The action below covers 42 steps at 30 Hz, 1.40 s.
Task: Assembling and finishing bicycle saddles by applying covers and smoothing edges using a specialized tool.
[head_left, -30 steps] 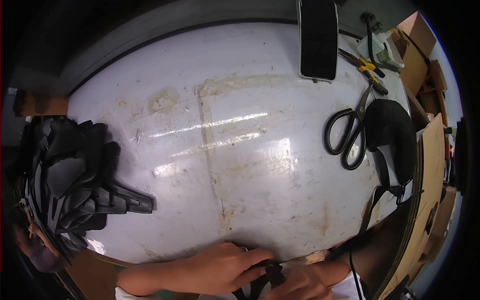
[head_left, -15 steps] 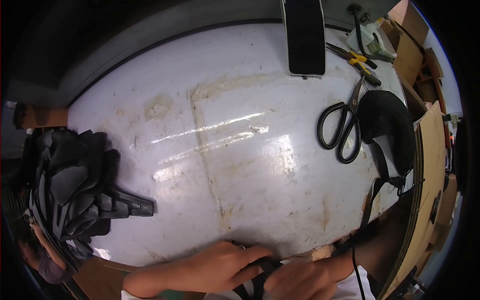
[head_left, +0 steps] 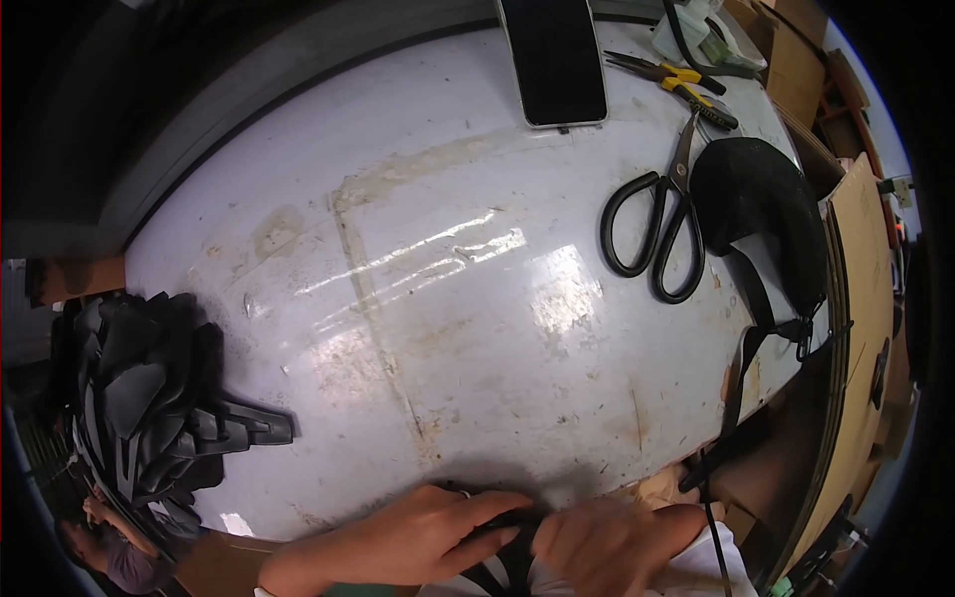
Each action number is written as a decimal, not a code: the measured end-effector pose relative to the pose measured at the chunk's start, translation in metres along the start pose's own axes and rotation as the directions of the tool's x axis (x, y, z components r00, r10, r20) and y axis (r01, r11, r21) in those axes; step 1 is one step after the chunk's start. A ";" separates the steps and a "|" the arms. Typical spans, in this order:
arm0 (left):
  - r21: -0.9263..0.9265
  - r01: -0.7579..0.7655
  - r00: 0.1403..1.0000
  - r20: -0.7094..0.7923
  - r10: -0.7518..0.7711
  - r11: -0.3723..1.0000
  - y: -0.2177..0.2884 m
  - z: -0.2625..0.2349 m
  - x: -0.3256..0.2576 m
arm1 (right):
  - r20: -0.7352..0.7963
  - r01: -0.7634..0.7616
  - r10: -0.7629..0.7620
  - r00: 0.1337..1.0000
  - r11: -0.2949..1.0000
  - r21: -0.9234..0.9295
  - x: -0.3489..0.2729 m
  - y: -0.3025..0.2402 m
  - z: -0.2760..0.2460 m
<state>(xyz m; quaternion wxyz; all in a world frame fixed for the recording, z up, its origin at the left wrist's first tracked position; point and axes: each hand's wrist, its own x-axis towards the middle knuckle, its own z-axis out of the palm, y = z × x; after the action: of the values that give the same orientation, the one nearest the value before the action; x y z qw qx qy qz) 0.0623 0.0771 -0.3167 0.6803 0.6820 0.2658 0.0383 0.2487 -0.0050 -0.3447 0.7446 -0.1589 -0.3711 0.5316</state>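
Note:
At the near table edge, my left hand (head_left: pixel 428 535) has its thumb and fingers closed on a black strap-like piece (head_left: pixel 514 562). My right hand (head_left: pixel 600 549) is curled beside it, smeared by motion; whether its fingers also grip the piece is hidden. Dark bands of this piece hang down over my light clothing. To the left lies a pile of black moulded pieces (head_left: pixel 144 388), one long tapered piece pointing toward the middle. Black-handled scissors (head_left: pixel 679 177) rest on the right side, away from both hands.
A white worn table (head_left: pixel 477 368) spans the view. At its far side are a phone (head_left: pixel 557 65) and yellow-handled pliers (head_left: pixel 686 82). A black curved pouch (head_left: pixel 761 184) with a strap lies by cardboard (head_left: pixel 860 289) at right. Another person (head_left: pixel 124 542) shows at lower left.
The view has tilted, so the phone, scissors and pliers appear farther left and higher. My right hand has moved slightly away from my left, showing more of the black piece between them.

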 end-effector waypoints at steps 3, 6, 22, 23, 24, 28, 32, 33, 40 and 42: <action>0.009 -0.010 1.000 0.030 0.010 1.000 0.000 0.000 0.002 | 0.098 0.127 -0.133 0.986 0.990 0.065 -0.001 0.001 -0.009; 0.026 0.077 0.995 0.065 -0.078 0.997 0.005 -0.003 0.000 | 0.433 0.222 -0.162 0.887 0.971 -0.090 0.006 -0.022 -0.019; 0.006 0.047 0.999 -0.005 -0.047 0.999 0.001 0.001 0.002 | 0.322 0.208 -0.171 0.931 0.975 -0.084 0.013 0.003 -0.009; 0.004 0.049 0.999 -0.005 -0.049 0.999 -0.001 0.002 0.001 | 0.321 0.205 -0.168 0.932 0.975 -0.084 0.009 0.003 -0.009; -0.004 0.072 0.997 0.003 -0.072 0.997 -0.001 0.004 0.000 | 0.265 0.194 -0.165 0.950 0.977 -0.088 0.003 0.001 -0.008; 0.026 0.119 0.993 0.010 -0.119 0.993 0.008 0.001 -0.001 | 0.307 0.063 0.017 0.951 0.966 -0.249 -0.023 -0.045 -0.030; -0.046 0.222 0.974 -0.046 -0.224 0.974 0.009 0.004 -0.010 | 0.463 0.018 0.143 0.875 0.946 -0.325 -0.021 -0.089 -0.057; -0.030 0.212 0.975 -0.062 -0.214 0.977 0.008 0.005 -0.012 | 0.481 0.037 0.128 0.867 0.947 -0.318 -0.020 -0.087 -0.052; -0.058 -0.187 0.761 -0.640 0.107 0.981 0.016 0.010 -0.096 | 0.320 0.395 -0.239 0.917 0.665 -0.634 0.014 -0.066 -0.055; -0.141 -0.360 0.577 -0.810 0.102 0.922 0.004 0.024 -0.109 | 0.274 0.309 -0.153 0.949 0.614 -0.726 0.016 -0.066 -0.061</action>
<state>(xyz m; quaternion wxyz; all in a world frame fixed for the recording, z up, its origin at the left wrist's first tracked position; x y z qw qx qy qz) -0.0200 0.0107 -0.2808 0.5737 0.5155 0.4369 0.4628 0.3397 -0.0063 -0.3381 0.6331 -0.3573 -0.6443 0.2376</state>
